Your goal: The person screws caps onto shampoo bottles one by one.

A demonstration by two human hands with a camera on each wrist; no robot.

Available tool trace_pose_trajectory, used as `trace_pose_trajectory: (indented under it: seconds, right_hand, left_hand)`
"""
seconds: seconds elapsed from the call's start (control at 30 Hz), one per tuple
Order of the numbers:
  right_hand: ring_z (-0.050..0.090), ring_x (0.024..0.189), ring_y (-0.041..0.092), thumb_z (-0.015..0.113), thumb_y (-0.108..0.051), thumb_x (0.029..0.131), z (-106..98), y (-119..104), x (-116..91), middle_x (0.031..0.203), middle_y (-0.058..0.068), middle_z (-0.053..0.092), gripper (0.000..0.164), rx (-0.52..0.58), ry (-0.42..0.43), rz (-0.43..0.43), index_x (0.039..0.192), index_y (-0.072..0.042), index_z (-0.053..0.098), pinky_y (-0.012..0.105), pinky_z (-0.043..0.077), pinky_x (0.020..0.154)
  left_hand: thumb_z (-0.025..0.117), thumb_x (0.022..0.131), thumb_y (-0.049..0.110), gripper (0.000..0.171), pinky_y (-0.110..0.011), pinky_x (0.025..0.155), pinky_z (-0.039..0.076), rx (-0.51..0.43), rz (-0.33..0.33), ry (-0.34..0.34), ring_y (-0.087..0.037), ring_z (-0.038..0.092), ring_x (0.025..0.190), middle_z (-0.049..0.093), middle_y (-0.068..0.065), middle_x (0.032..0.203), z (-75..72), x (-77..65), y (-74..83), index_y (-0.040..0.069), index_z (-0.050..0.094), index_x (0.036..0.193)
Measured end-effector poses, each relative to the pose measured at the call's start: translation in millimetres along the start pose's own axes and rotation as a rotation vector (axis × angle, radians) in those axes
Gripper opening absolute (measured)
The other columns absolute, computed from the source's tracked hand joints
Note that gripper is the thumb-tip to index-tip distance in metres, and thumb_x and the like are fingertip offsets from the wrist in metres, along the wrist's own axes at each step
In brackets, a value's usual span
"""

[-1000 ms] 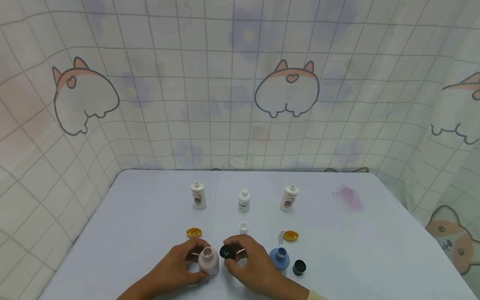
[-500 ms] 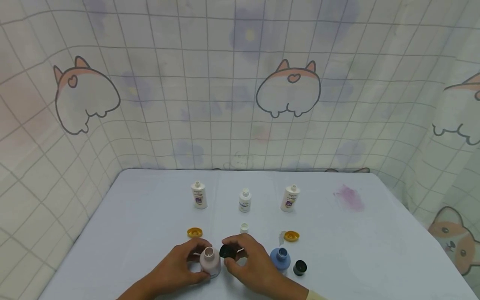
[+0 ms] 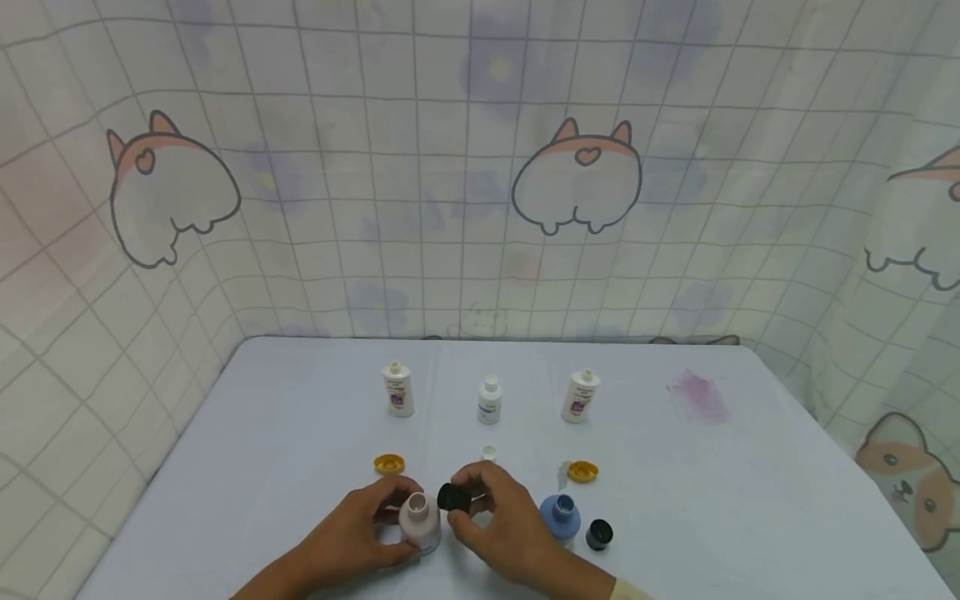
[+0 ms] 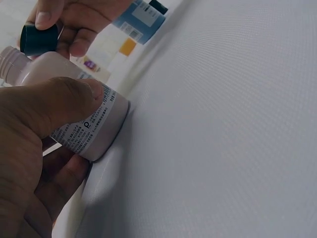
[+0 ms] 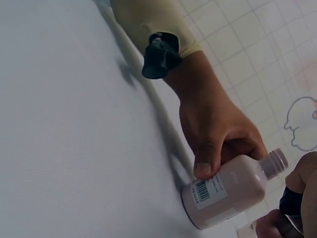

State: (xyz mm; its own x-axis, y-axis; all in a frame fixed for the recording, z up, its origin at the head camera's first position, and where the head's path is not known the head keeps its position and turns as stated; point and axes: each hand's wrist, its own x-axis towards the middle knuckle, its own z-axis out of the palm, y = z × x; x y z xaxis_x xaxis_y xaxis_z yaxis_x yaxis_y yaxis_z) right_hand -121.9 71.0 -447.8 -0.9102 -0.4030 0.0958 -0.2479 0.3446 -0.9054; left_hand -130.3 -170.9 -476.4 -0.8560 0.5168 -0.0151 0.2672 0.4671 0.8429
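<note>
My left hand (image 3: 367,529) grips a pale pink bottle (image 3: 420,525) around its body, thumb over the label side. The bottle stands upright on the table with its threaded neck uncapped. Just right of that neck, my right hand (image 3: 504,525) pinches a black screw cap (image 3: 453,497) between thumb and fingers. In the left wrist view the cap (image 4: 38,39) is apart from the neck, close beside it. A blue bottle (image 3: 559,518), also uncapped, stands beyond my right wrist, with a second black cap (image 3: 599,535) lying beside it.
At the back stand three white bottles: one left (image 3: 398,390), a smaller one in the middle (image 3: 490,402), one right (image 3: 581,397). Before them lie two yellow caps, left (image 3: 389,464) and right (image 3: 582,472), and a white cap (image 3: 489,453). A pink stain (image 3: 699,396) marks the table.
The right hand has lifted slightly and tilted the black cap a little. The left hand and the pink bottle stay nearly still.
</note>
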Motion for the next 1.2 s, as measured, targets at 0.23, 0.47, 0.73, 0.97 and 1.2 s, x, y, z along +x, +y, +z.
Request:
trace_pose_trajectory:
  seconds: [0.23,0.47,0.73,0.97,1.2]
  right_hand:
    - [0.056,0.094,0.009,0.069,-0.018,0.085,0.2,-2.3,2.2,0.109,-0.008,0.054,0.033,-0.004,-0.013,-0.029,0.112,-0.024,0.051,0.024,0.051,0.081]
    - [0.055,0.095,0.009,0.069,-0.017,0.085,1.7,-4.9,3.6,0.11,-0.008,0.053,0.032,0.0,-0.02,-0.065,0.112,-0.024,0.052,0.024,0.052,0.08]
    - [0.055,0.095,0.01,0.069,-0.012,0.084,3.8,-6.8,5.3,0.11,-0.008,0.053,0.035,0.01,-0.024,-0.106,0.111,-0.025,0.052,0.023,0.053,0.077]
    - [0.055,0.095,0.009,0.069,-0.011,0.084,4.8,-6.5,6.5,0.109,-0.007,0.053,0.033,0.017,-0.032,-0.141,0.111,-0.022,0.054,0.023,0.053,0.076]
    - [0.056,0.095,0.009,0.069,-0.009,0.083,6.3,-8.1,7.9,0.108,-0.007,0.054,0.033,0.026,-0.021,-0.167,0.11,-0.021,0.054,0.024,0.053,0.075]
  left_hand:
    - [0.081,0.072,0.037,0.059,-0.024,0.09,0.048,0.003,-0.026,-0.002,-0.008,0.057,0.105,0.056,0.011,0.115,-0.4,0.9,-0.5,0.029,0.048,0.12]
    - [0.081,0.072,0.038,0.059,-0.026,0.09,0.049,0.027,0.004,0.008,-0.008,0.058,0.105,0.056,0.012,0.114,-0.4,0.8,-2.4,0.029,0.048,0.12]
    - [0.081,0.071,0.039,0.061,-0.026,0.089,0.049,0.026,0.003,0.003,-0.008,0.058,0.104,0.057,0.011,0.113,-0.8,1.0,-2.6,0.023,0.05,0.12]
    - [0.081,0.071,0.042,0.059,-0.024,0.088,0.049,0.028,-0.02,-0.005,-0.008,0.057,0.105,0.056,0.012,0.115,0.5,1.9,-3.3,0.029,0.049,0.119]
    - [0.081,0.07,0.042,0.06,-0.026,0.089,0.049,0.044,-0.042,-0.005,-0.008,0.057,0.104,0.056,0.013,0.115,0.3,2.6,-2.5,0.031,0.049,0.12]
